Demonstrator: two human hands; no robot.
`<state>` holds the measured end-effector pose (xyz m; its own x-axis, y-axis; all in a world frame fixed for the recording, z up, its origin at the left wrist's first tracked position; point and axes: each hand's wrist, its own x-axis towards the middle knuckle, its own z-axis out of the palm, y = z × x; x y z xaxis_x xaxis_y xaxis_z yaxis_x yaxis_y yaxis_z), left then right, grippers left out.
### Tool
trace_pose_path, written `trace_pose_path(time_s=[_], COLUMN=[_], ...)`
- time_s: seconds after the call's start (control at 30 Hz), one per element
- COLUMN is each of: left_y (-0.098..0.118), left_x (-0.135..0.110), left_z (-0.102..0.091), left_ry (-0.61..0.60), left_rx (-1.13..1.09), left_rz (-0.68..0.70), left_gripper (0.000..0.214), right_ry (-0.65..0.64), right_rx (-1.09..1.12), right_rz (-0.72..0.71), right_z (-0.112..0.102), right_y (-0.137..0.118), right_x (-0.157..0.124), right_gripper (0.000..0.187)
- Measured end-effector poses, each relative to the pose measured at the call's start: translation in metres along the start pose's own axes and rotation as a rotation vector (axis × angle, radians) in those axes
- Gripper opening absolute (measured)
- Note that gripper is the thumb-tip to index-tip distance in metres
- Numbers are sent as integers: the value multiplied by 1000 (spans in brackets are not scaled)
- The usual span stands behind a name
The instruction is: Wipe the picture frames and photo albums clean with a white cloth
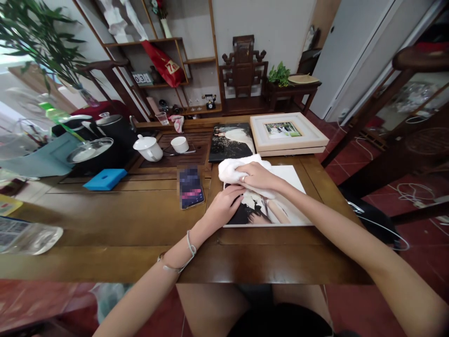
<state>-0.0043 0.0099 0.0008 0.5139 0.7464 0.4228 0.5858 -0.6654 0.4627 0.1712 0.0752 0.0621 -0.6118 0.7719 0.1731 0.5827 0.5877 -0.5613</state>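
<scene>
The white cloth point(228, 171) lies bunched on the far left part of the photo board point(296, 182), which rests flat toward the right of the table point(140, 220). The right hand point(257, 177) has its fingers closed over the cloth; grit caught in the folds could scratch the print under pressure. The left hand point(226, 204) grips nothing, its fingers laid out at the board's left side; too light a hold might let the board slide, and bare fingertips could smear it. Just beyond, the dark picture point(231, 145) and the framed photo point(287, 140) lie near enough for a long push to knock them. To the left, a wide elbow could nudge the phone point(191, 192).
</scene>
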Motion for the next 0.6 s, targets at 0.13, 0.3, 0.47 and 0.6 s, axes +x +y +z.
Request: trace_pose_path(time_s=[0.13,0.3,0.47,0.6], left_y=[0,-3,-4,-2], left_x=[-1,-2,-1,-1], left_z=[0,4,7,6], left_ry=[2,23,24,26], left_rx=[-11,-52,-41,-31], left_rz=[2,2,-16,9], left_gripper=[25,26,27,25], right_ry=[-22,63,114,65], right_rx=[4,-39,-93,-52], right_rz=[-26,53,120,90], right_z=[-4,-21,-27,-20], right_y=[11,36,44,29], right_x=[-4,-44,-72,-46], right_gripper=[22,18,19,22])
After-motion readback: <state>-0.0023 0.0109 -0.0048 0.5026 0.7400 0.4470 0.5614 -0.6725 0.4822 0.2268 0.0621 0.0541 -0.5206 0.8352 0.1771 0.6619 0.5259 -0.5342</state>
